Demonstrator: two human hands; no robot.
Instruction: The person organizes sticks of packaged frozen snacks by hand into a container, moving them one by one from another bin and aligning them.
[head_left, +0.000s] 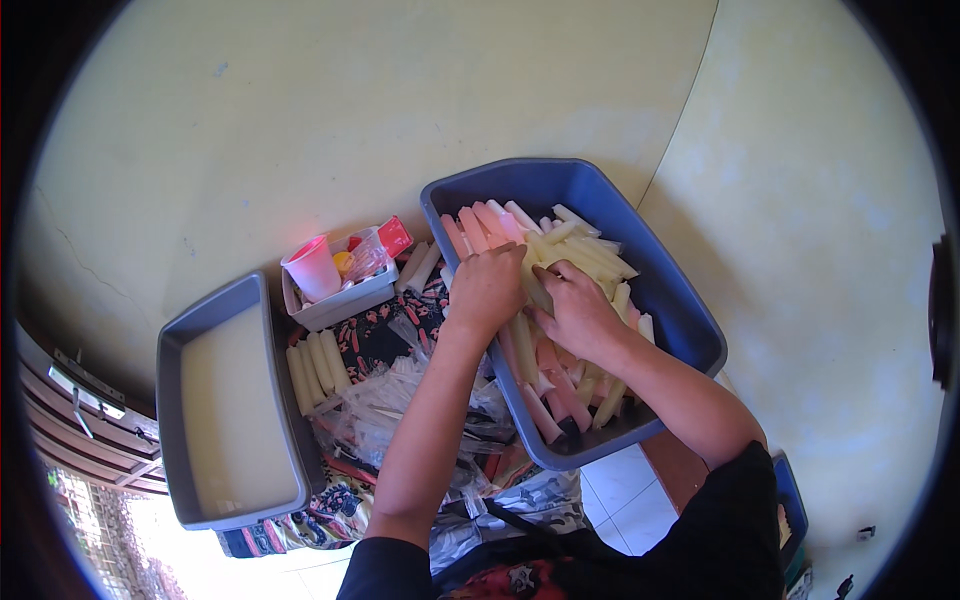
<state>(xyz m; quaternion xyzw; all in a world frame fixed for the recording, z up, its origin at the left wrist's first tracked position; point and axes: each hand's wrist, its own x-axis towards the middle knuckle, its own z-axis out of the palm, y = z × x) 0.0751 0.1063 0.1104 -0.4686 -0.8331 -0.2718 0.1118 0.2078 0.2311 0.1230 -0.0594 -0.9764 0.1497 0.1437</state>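
Note:
Both my hands are inside a large blue-grey tub (690,320) that holds many filled plastic tubes. Pale cream tubes (592,255) lie toward the back and right; pink tubes (478,228) line the back left, with more near the front. My left hand (487,287) has its fingers curled down over the pile at the tub's left side, their tips partly hidden among the tubes. Close beside it, my right hand (580,310) pinches a pale tube (540,294) between thumb and fingers.
Left stands a grey tray (170,420) of milky liquid (235,410). Several pale tubes (320,368) and crumpled clear plastic bags (385,400) lie on a patterned cloth (365,340). Behind them, a small grey box (345,308) holds a pink cup (314,270). Walls rise behind and right.

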